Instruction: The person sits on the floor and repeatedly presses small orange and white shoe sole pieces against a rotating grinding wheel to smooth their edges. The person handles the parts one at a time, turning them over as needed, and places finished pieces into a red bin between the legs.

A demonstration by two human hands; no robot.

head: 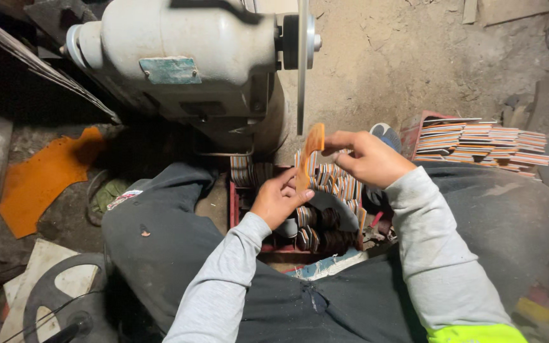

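A seated worker holds an orange comb-shaped blank [311, 152] upright just below and right of the thin grinding disc [302, 67] on a grey bench motor [179, 57]; the piece looks apart from the disc edge, tho the gap is hard to judge; right hand [366, 159] pinches the blank's upper end betw. thumb and fingertips, pressed tight on it; left hand [279, 200] grips the lower end, fingers curled and closed round it; both sleeves grey, w/ a neon-yellow cuff edge at bottom right. Betw. the knees sits a red crate [233, 203] packed w/ striped multicolour blanks [335, 181], some rolled or bundled lower down; a second lot of flat striped pieces is stacked in rows [478, 143] on the ground at right, near a blue-and-white shoe [386, 133]; an orange sheet offcut [39, 181] lies at left on the dusty floor. As to progress, judged from the heaps: one piece in hand at the wheel, many more waiting in the crate; whether the stacked rows are finished or raw can't be told.
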